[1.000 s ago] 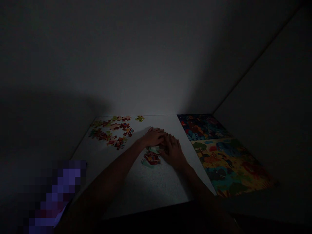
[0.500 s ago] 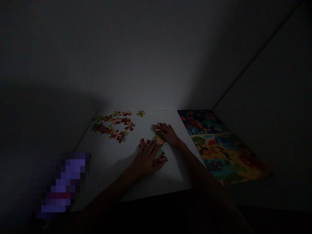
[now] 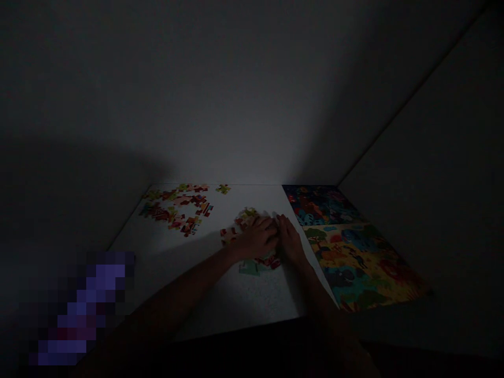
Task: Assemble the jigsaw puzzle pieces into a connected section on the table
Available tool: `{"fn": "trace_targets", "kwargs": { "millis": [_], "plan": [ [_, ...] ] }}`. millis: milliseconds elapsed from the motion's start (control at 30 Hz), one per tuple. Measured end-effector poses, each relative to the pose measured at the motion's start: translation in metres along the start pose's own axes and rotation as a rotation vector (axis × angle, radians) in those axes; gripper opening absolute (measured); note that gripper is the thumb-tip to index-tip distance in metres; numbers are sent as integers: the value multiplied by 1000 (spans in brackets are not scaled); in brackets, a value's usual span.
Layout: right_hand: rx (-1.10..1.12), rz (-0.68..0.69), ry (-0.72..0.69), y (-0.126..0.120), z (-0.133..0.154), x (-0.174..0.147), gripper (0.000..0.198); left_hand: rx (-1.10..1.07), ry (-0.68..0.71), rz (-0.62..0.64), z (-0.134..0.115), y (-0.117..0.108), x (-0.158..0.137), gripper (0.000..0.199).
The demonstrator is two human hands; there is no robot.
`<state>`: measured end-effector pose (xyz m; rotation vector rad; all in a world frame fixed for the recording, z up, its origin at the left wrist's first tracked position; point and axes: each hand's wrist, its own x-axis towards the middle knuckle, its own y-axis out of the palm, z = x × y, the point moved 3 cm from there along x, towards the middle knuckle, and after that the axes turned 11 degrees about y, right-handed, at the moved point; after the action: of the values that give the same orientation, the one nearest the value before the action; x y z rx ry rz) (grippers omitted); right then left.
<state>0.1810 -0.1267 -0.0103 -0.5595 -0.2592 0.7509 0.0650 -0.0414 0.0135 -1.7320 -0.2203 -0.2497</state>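
A partly joined jigsaw puzzle [image 3: 250, 269] lies on the white table, with red, cream, green and pale-green parts showing around my hands. My left hand [image 3: 258, 240] rests across its middle, fingers slightly bent and pointing right, hiding much of the picture. Along the puzzle's right side lies my right hand [image 3: 290, 240], its fingers stretched forward and close beside the left fingertips. Both hands look open, pressing on or touching the puzzle; the dim light hides the exact contact.
Loose puzzle pieces [image 3: 173, 212] are spread at the table's far left, and a single green piece [image 3: 223, 189] lies near the back edge. To the right are a dark picture puzzle [image 3: 323, 205] and a yellow animal puzzle [image 3: 364, 262]. A blurred purple patch [image 3: 86, 304] is at left.
My left hand has moved right and up onto the puzzle's middle. My right hand has shifted down and right to its side. The pale-green lower part is now uncovered.
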Motion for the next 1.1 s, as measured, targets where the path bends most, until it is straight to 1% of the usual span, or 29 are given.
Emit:
{"fn": "trace_targets", "kwargs": {
  "millis": [33, 100, 167, 200, 267, 300, 367, 433, 500, 567, 633, 700, 733, 767, 800, 833, 867, 933, 1000, 1033, 1100],
  "plan": [
    [-77, -10, -21, 2, -2, -10, 79, -7, -38, 1, 13, -3, 4, 36],
    [-256, 17, -119, 8, -2, -32, 76, -26, -136, 72, 42, -6, 6, 37],
    [-434, 68, -200, 15, 2, -46, 73, -37, -169, 106, 64, -8, -1, 40],
    [-504, 89, -204, 17, 5, -48, 71, -37, -169, 105, 70, -8, -8, 40],
    [-589, 108, -150, 21, 11, -41, 68, -17, -187, 78, 71, -7, -28, 41],
    [-609, 108, -113, 23, 14, -34, 67, 3, -208, 60, 67, -6, -40, 42],
    [-628, 110, -62, 29, 21, -14, 66, 52, -261, 23, 49, -5, -66, 47],
    [-626, 103, -41, 37, 28, 6, 65, 88, -270, -11, 23, -3, -87, 51],
    [-612, 108, -52, 47, 35, 24, 64, 102, -249, -34, -5, -1, -99, 58],
    [-585, 158, -107, 57, 43, 36, 61, 82, -184, -30, -27, 1, -102, 61],
    [-517, 279, -189, 64, 53, 43, 54, 43, -96, -14, -41, 3, -96, 60],
    [-383, 436, -262, 63, 62, 46, 46, 13, -16, -8, -46, 5, -84, 57],
    [-290, 494, -283, 59, 65, 46, 48, 6, 11, -11, -46, 5, -77, 53],
    [-193, 518, -292, 52, 67, 45, 53, 2, 31, -14, -45, 5, -68, 49],
    [-103, 499, -288, 43, 67, 43, 57, -1, 47, -12, -44, 5, -60, 45],
    [-29, 437, -272, 33, 64, 39, 60, -6, 64, -5, -41, 6, -51, 42],
    [23, 343, -244, 21, 59, 34, 60, -14, 82, 5, -39, 6, -41, 39],
    [51, 110, -169, 1, 41, 17, 60, -42, 128, 40, -31, 7, -21, 36],
    [-8, -83, -97, -10, 19, -12, 63, -67, 129, 71, -15, 5, -3, 38],
    [-67, -136, -80, -11, 10, -29, 65, -72, 91, 78, -3, 4, 4, 40],
    [-232, -157, -100, -7, -3, -63, 70, -50, -60, 62, 25, -1, 14, 44]
  ]
}}
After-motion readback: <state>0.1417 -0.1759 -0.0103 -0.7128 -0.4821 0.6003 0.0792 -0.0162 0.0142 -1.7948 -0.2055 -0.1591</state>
